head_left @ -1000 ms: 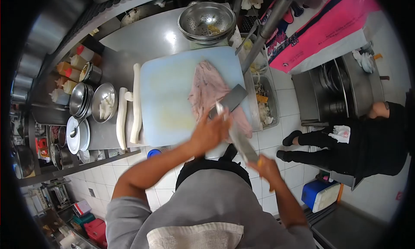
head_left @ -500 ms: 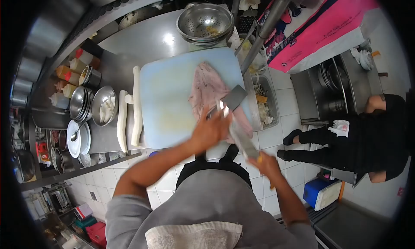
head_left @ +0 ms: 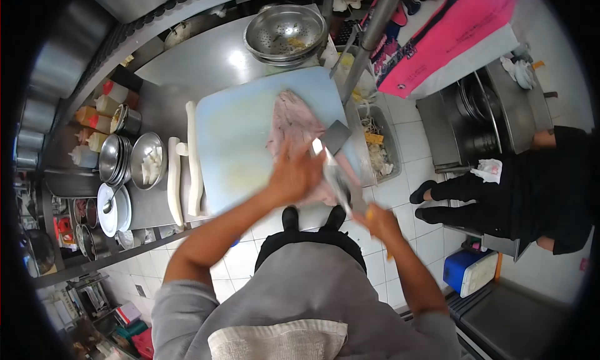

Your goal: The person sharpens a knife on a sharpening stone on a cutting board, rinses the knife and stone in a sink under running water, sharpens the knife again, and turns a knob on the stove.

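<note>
A pale pink, flat piece of flesh (head_left: 290, 113) lies on the right part of a light blue cutting board (head_left: 234, 125). My left hand (head_left: 294, 175) is over its lower part, fingers spread and somewhat blurred, close to the tip of a long knife. My right hand (head_left: 380, 224) is closed round the knife's yellow handle, beyond the board's near edge. The knife blade (head_left: 340, 182) slants up and left towards my left hand. A wide dark blade (head_left: 335, 137) rests at the flesh's right side; its other end is hidden near my left fingers.
Long white pieces (head_left: 193, 160) lie left of the board, beside a metal bowl (head_left: 149, 161) of white pieces and stacked plates (head_left: 114, 210). A colander (head_left: 284, 35) stands behind. Right are a scrap bin (head_left: 390, 147), a pink bag (head_left: 437, 47) and a person (head_left: 531, 179) in black.
The view has shifted slightly. My left hand has moved a little up and left, its fingers now more spread. My right hand still holds the knife, its blade at a slightly different slant.
</note>
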### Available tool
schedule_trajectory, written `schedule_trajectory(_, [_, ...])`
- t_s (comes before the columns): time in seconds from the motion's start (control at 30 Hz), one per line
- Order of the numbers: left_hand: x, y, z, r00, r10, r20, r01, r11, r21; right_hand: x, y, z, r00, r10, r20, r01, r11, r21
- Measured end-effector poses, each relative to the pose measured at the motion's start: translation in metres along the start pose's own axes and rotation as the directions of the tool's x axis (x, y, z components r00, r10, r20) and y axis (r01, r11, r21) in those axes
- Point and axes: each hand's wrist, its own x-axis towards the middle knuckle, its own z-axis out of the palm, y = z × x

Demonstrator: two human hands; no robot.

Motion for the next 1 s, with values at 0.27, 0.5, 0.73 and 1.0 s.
schedule_trajectory(0.27, [0.026, -0.038, 0.011, 0.981, -0.098, 0.169, 0.091, 0.995, 0.049, 0.06, 0.004, -0.014, 0.98, -0.122, -0.158, 0.113, 0.991, -0.067])
schedule_trajectory(0.5, [0.009, -0.023, 0.009, 0.984, -0.052, 0.169, 0.074, 0.99, -0.124, 0.023, 0.002, -0.003, 0.997, -0.053, -0.056, 0.056, 0.998, 0.039])
schedule_trajectory(0.73, [-0.019, 0.016, 0.007, 0.99, -0.062, 0.129, 0.07, 0.996, -0.06, 0.01, 0.05, 0.024, 0.993, -0.089, -0.075, 0.081, 0.991, -0.107])
schedule_trajectory(1.0, [0.111, -0.087, -0.035, 0.932, -0.293, 0.213, 0.321, 0.94, -0.114, 0.098, -0.078, -0.07, 0.913, -0.205, -0.351, 0.216, 0.976, -0.008])
